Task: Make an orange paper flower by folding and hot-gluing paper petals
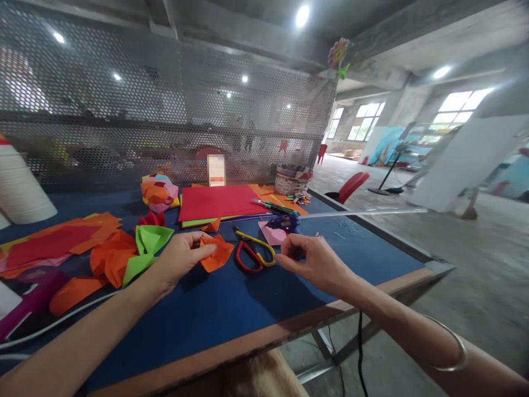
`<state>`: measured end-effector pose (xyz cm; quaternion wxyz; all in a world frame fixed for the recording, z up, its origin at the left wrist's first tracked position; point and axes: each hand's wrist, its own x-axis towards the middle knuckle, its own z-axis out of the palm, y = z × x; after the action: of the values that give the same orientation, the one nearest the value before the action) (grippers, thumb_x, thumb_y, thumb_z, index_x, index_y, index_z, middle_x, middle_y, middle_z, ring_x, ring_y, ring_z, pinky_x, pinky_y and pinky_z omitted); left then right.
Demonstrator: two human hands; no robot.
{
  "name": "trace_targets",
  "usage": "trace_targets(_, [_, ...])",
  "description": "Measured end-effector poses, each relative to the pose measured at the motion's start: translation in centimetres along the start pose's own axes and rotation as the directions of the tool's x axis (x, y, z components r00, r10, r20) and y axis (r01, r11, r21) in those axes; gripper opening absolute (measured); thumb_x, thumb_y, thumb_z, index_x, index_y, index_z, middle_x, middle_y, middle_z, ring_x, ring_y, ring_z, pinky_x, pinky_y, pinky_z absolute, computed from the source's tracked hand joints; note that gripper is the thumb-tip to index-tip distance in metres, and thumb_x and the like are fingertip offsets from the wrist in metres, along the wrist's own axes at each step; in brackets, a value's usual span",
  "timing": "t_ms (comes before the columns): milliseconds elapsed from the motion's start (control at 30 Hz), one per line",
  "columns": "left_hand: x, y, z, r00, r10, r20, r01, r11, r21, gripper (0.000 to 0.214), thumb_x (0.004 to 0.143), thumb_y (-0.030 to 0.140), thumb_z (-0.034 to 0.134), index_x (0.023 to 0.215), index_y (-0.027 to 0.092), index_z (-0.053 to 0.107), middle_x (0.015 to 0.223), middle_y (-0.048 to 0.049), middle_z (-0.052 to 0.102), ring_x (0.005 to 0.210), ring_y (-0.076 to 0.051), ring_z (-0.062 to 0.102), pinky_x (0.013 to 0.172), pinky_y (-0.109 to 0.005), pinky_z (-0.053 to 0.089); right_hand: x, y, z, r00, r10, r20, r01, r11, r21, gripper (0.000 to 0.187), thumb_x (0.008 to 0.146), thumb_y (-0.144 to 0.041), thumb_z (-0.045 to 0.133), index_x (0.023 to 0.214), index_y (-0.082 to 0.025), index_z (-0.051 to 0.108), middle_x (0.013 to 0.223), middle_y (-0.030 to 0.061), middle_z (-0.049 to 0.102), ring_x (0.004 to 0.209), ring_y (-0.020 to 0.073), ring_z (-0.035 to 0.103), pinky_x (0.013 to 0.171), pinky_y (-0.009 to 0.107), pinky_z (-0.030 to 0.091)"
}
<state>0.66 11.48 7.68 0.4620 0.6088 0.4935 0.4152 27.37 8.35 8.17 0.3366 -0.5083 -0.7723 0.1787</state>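
Left hand [182,256] pinches the folded orange paper [219,253] by its edge, apparently sparing its creases, while at three o'clock, beside the scissors [255,240], the right hand [314,262] curls, its grip unclear.

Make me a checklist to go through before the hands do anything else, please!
1. Orange folded paper held: ok, it's pinched in the left hand.
2. Scissors lying on the table: ok, with their handles between the two hands.
3. Right hand clear of the scissors: cannot tell, its fingertips are right by the yellow handle, maybe touching.
4. Glue gun away from paper: not ok, it's lying partly over the pink paper.
5. Glue gun cool: cannot tell, a picture can't show heat, so treat it as hot.
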Motion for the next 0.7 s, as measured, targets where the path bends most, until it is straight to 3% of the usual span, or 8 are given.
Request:
trace_targets(200, [0.1, 0.0, 0.0, 1.000, -0.001, 0.004, 0.001, 1.000, -0.013, 0.018, 0.067, 0.031, 0.073, 0.078, 0.017, 0.070, 0.072, 0.0001, 0.073, 0.064, -0.014, 0.064, 0.063, -0.025, 0.048, -0.6, 2.0, -2.2, 0.984, -0.016, -0.177, -0.013, 0.987, -0.160, 0.039, 0.086, -0.043, 0.050, 0.056, -0.020, 0.044, 0.052, -0.0038, 0.041, 0.051, 0.0093, 0.036, 0.052, 0.024, 0.029])
trace_targets(267, [0.1, 0.0, 0.1, 1.000, -0.012, -0.003, 0.012, 1.000, -0.023, 0.019, 0.066, 0.031, 0.073, 0.077, 0.017, 0.070, 0.072, -0.0004, 0.073, 0.063, -0.015, 0.064, 0.062, -0.025, 0.048, -0.5, 2.9, -2.9, 0.978, -0.010, -0.210, -0.041, 0.970, -0.238, 0.035, 0.089, -0.039, 0.044, 0.060, -0.020, 0.047, 0.057, -0.0019, 0.047, 0.055, 0.0114, 0.042, 0.055, 0.026, 0.032])
trace_targets(333, [0.1, 0.1, 0.2, 1.000, -0.021, -0.012, 0.021, 1.000, -0.017, 0.019, 0.065, 0.032, 0.073, 0.076, 0.017, 0.070, 0.071, -0.0009, 0.072, 0.063, -0.015, 0.064, 0.062, -0.026, 0.048, -0.1, 3.8, -3.2, 0.983, 0.031, -0.184, -0.081, 0.959, -0.270, 0.017, 0.085, -0.029, 0.045, 0.079, -0.019, 0.057, 0.077, 0.0020, 0.061, 0.069, 0.0149, 0.053, 0.062, 0.026, 0.037])
trace_targets(400, [0.0, 0.2, 0.3, 1.000, -0.023, -0.019, 0.023, 1.000, -0.008, 0.021, 0.064, 0.034, 0.074, 0.075, 0.017, 0.070, 0.070, -0.0012, 0.072, 0.063, -0.016, 0.063, 0.061, -0.026, 0.047, 0.6, 4.6, -3.1, 0.986, 0.107, -0.129, -0.139, 0.953, -0.269, 0.022, 0.081, -0.024, 0.048, 0.099, -0.018, 0.058, 0.101, 0.0064, 0.065, 0.089, 0.0186, 0.059, 0.073, 0.029, 0.042])
trace_targets(467, [0.0, 0.3, 0.4, 0.999, -0.032, -0.016, 0.032, 0.999, -0.006, 0.023, 0.063, 0.036, 0.074, 0.075, 0.016, 0.069, 0.071, -0.0013, 0.072, 0.064, -0.016, 0.063, 0.061, -0.026, 0.047, 1.4, 5.1, -2.8, 0.977, 0.189, -0.100, -0.209, 0.944, -0.254, 0.029, 0.084, -0.033, 0.051, 0.108, -0.017, 0.056, 0.111, 0.0095, 0.065, 0.098, 0.0214, 0.060, 0.081, 0.032, 0.044])
trace_targets(600, [-0.1, 0.5, 0.3, 0.999, -0.053, -0.009, 0.053, 0.999, -0.012, 0.026, 0.061, 0.036, 0.075, 0.075, 0.015, 0.069, 0.070, -0.0009, 0.070, 0.062, -0.014, 0.061, 0.061, -0.025, 0.045, 3.1, 5.8, -1.8, 0.960, 0.277, -0.041, -0.275, 0.903, -0.332, 0.050, 0.083, -0.060, 0.052, 0.103, -0.015, 0.060, 0.101, 0.0128, 0.068, 0.087, 0.0249, 0.062, 0.072, 0.033, 0.044])
trace_targets(700, [0.0, 0.3, 0.2, 0.998, -0.057, -0.003, 0.057, 0.998, -0.022, 0.025, 0.063, 0.035, 0.075, 0.076, 0.015, 0.069, 0.070, -0.0002, 0.070, 0.063, -0.014, 0.061, 0.061, -0.024, 0.045, 4.1, 6.1, -1.3, 0.955, 0.296, 0.027, -0.268, 0.894, -0.360, 0.047, 0.084, -0.060, 0.051, 0.094, -0.015, 0.064, 0.084, 0.0097, 0.068, 0.074, 0.0230, 0.061, 0.061, 0.029, 0.039])
